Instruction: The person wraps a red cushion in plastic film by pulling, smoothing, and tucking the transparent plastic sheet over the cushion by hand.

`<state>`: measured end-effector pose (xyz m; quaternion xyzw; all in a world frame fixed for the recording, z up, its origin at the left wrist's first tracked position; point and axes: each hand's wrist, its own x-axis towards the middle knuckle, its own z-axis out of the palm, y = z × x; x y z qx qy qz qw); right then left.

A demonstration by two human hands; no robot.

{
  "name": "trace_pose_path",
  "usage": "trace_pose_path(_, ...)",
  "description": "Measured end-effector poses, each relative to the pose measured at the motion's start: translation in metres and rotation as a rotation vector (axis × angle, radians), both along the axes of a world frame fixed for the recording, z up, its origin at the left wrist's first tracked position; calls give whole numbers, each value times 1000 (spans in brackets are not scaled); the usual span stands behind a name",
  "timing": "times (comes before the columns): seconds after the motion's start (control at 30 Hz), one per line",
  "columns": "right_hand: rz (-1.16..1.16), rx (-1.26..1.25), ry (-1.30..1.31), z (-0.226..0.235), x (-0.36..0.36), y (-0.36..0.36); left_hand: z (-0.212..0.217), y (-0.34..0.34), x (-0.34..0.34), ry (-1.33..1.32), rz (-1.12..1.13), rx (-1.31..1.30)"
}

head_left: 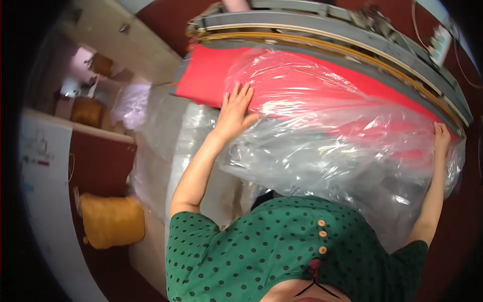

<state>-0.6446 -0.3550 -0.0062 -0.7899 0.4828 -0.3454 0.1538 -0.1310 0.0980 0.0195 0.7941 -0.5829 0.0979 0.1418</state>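
Observation:
A long piece of bright red fabric lies along a grey machine bed in front of me. Over most of it spreads a sheet of clear plastic film, wrinkled and shiny, which drapes down toward my body. My left hand rests flat near the left end of the red fabric, fingers spread, beside the film's left edge. Far to the right, my right hand has its fingers closed in a pinch at the right end, gripping the edge of the plastic film. Whatever lies under its fingertips is hidden.
Behind the fabric runs a long grey metal machine with yellowish rails. A white-and-green device with cables sits at the far right. On the left stand an open door, a padded yellow-brown stool and heaped clear plastic.

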Motion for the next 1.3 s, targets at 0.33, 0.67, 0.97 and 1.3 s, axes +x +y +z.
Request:
trace_pose_path(0.33, -208, 66, 112, -12, -95, -15, 6, -63, -1, -33, -5, -82)
trace_pose_path(0.67, -193, -3, 152, -12, -99, -18, 5, 18, -45, 554, 122, 27)
trace_pose_path(0.97, -261, 36, 180, -8, -94, -10, 58, 16, -22, 1698, 135, -948)
trace_pose_path(1.3, -236, 47, 71, -9, -87, -8, 87, -63, 12, -361, 35, -612)
